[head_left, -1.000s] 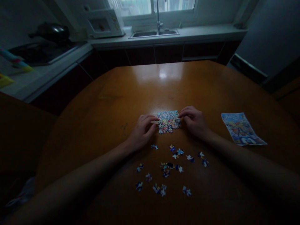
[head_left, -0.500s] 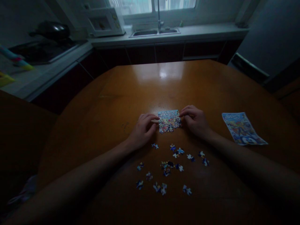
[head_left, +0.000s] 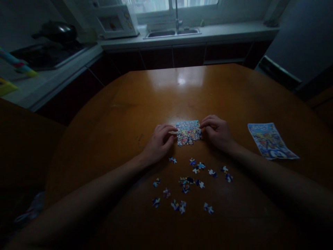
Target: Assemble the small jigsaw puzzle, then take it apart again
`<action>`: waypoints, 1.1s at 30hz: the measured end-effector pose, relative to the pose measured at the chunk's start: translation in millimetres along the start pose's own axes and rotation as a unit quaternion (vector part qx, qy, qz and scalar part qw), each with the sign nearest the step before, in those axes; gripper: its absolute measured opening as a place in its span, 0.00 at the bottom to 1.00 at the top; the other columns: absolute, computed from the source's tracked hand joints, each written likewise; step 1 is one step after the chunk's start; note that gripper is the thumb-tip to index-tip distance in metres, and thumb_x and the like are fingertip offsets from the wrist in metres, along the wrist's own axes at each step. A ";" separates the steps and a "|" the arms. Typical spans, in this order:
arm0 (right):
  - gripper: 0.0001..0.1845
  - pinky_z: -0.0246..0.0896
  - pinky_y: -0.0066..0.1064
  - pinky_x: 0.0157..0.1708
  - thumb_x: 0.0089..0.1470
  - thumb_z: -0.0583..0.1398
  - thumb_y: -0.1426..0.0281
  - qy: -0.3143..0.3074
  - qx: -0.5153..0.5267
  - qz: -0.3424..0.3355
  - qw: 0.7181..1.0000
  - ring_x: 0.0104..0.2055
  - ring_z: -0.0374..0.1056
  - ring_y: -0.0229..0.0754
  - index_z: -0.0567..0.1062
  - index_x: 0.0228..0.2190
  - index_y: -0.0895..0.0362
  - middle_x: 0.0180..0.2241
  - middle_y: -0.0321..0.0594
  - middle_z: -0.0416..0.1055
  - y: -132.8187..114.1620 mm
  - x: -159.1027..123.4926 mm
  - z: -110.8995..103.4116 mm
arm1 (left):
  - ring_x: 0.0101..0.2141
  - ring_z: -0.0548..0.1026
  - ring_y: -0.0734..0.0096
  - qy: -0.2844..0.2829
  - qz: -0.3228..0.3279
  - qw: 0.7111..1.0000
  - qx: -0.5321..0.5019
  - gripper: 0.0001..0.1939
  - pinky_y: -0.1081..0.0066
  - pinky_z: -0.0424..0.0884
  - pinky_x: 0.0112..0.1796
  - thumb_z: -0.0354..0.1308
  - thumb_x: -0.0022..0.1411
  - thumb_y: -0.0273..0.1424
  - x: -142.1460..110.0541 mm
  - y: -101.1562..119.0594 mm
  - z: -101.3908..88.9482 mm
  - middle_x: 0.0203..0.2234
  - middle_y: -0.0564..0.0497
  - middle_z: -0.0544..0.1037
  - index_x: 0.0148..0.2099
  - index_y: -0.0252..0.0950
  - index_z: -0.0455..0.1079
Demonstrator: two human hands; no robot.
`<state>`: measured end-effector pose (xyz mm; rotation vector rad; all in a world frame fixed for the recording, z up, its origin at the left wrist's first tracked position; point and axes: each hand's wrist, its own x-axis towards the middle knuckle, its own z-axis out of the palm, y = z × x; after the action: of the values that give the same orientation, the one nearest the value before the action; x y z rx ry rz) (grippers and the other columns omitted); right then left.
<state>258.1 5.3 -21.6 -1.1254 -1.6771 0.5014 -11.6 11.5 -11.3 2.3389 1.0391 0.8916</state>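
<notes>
A partly assembled jigsaw puzzle (head_left: 189, 132) with a colourful picture lies flat on the wooden table, its lower edge uneven. My left hand (head_left: 161, 143) holds the left edge with bent fingers, the thumb lower down. At the opposite edge, my right hand (head_left: 216, 132) is curled with its fingertips on the puzzle's side. Nearer to me, several loose puzzle pieces are scattered, among them a pale blue piece (head_left: 172, 160), a dark piece (head_left: 190, 180) and a pair of pieces (head_left: 208, 208). Some show their picture side, others look white.
A printed picture sheet (head_left: 272, 141) lies right of my right forearm. The wooden table (head_left: 125, 93) has a rounded edge. Beyond it runs a counter with a sink (head_left: 171, 33), a microwave (head_left: 116, 22) and, at the left, a black pan (head_left: 58, 32) on a stove.
The view has shifted slightly, so everything on the table sits a little higher in the picture. Both hands stay at the puzzle's edges, and the loose pieces lie as before.
</notes>
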 end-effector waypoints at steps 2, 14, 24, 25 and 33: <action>0.14 0.64 0.38 0.40 0.50 0.55 0.79 -0.002 0.001 0.002 1.000 0.38 0.70 0.44 0.78 0.24 0.54 0.31 0.40 0.75 0.7 0.1 -0.1 | 0.50 0.71 0.60 -0.001 -0.002 1.000 0.000 0.11 0.55 0.67 0.52 0.54 0.67 0.24 0.0 -0.2 -0.1 0.47 0.46 0.76 0.50 0.37 0.71; 0.14 0.64 0.38 0.40 0.49 0.55 0.80 -0.005 -0.001 0.001 1.000 0.38 0.71 0.44 0.78 0.25 0.54 0.31 0.39 0.75 1.7 -0.6 -0.7 | 0.50 0.71 0.60 -0.004 0.001 1.000 0.008 0.11 0.55 0.68 0.53 0.55 0.67 0.24 0.6 1.7 -0.3 0.46 0.46 0.76 0.49 0.37 0.72; 0.14 0.64 0.37 0.39 0.49 0.55 0.79 -0.001 0.002 0.000 1.000 0.38 0.71 0.43 0.78 0.24 0.54 0.31 0.39 0.75 1.4 0.0 -0.6 | 0.50 0.71 0.61 -0.006 -0.001 1.000 -0.002 0.10 0.54 0.68 0.53 0.54 0.67 0.24 0.5 3.9 -0.5 0.46 0.46 0.76 0.47 0.37 0.72; 0.14 0.64 0.38 0.39 0.49 0.55 0.79 -0.002 0.002 0.000 1.000 0.38 0.71 0.44 0.78 0.24 0.54 0.31 0.39 0.75 1.6 0.1 -0.8 | 0.50 0.71 0.60 -0.007 -0.001 1.000 -0.002 0.10 0.54 0.68 0.53 0.54 0.67 0.24 0.7 4.0 -0.7 0.46 0.46 0.76 0.47 0.37 0.72; 0.14 0.64 0.38 0.39 0.48 0.55 0.79 -0.001 0.000 0.011 1.000 0.37 0.71 0.44 0.78 0.24 0.54 0.31 0.39 0.75 0.0 -0.4 -1.5 | 0.49 0.71 0.61 -0.003 0.002 1.000 -0.003 0.10 0.54 0.68 0.53 0.54 0.66 0.23 1.3 3.1 0.2 0.46 0.46 0.76 0.47 0.38 0.72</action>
<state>259.4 4.7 -21.2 -1.1463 -1.6680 0.5167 -9.3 10.6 -9.0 2.3372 1.0285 0.8869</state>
